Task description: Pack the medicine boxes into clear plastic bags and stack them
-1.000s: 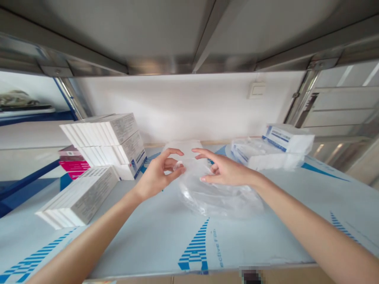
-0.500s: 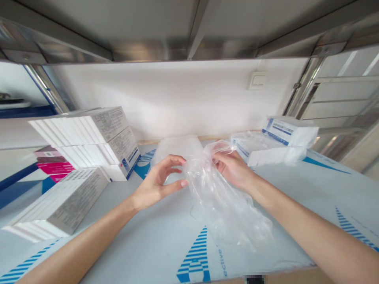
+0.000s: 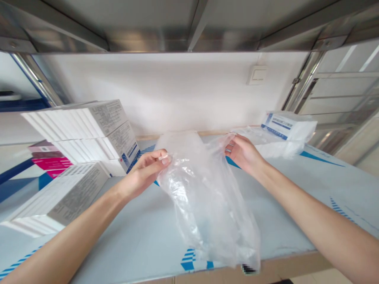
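A clear plastic bag (image 3: pixel 204 197) hangs spread between my two hands, its lower end reaching the front edge of the table. My left hand (image 3: pixel 149 169) pinches the bag's upper left edge between thumb and fingers. At the upper right edge, my right hand (image 3: pixel 244 152) is closed on the film, some of its fingers curled behind it. Behind the held bag, more clear plastic bags (image 3: pixel 179 138) lie flat near the wall. The bag is see-through, and the blue print of the table covering shows faintly under it.
White boxes (image 3: pixel 115 134) stand stacked at the left, with a lower row of white boxes (image 3: pixel 68 193) in front and pink boxes (image 3: pixel 50 161) behind. Bagged white boxes (image 3: pixel 288 126) sit at the back right. A metal shelf (image 3: pixel 154 27) hangs overhead; a switch (image 3: pixel 257 75) is on the wall.
My hands have moved apart, the left going left and the right going right. The bunched bag is now stretched wide, and my left fingers have closed on its edge.
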Demonstrator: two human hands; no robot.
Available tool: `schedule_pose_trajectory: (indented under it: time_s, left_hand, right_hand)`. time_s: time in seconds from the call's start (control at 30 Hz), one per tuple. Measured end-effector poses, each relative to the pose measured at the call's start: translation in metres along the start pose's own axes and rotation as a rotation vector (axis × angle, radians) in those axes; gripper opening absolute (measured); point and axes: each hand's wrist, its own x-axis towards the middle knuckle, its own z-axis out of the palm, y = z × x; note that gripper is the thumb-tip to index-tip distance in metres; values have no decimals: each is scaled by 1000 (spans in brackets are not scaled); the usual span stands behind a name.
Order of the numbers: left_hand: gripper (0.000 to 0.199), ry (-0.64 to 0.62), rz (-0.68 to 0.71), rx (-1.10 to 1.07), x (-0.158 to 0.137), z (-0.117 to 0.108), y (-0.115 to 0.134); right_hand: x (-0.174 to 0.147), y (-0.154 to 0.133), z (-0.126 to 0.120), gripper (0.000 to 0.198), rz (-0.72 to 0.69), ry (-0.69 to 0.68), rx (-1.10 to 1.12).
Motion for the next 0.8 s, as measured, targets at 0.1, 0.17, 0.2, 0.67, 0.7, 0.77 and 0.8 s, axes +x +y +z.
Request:
schedule_pose_trajectory:
  time_s: [0.1,0.17,0.2,0.67,0.7,0.77,0.8]
  left_hand:
    - [33,-14,-5,201,2,-3,0]
    - [33,-14,40,263,3,-5,0]
    - [32,-18,58,266,4,-6,0]
    - [67,299,22,-108,6,8,-9]
    - [65,314,22,-111,7,9,-10]
    - [61,320,21,-139,7,8,-12]
    - [61,308,18,-161,7,8,-13]
  right_hand:
    - [2,-9,-5,23,-34,63,19]
    - [3,-12,-9,21,-42,98,62]
    - [4,-12,-10,20,-43,119,92]
    - [-18,-7,8,49,232,-551,-335]
    - [-21,-6,11,44,208,-595,-385]
    - [-25,-2,17,31,164,-616,-418]
    - [-26,1,19,25,133,-585,-405]
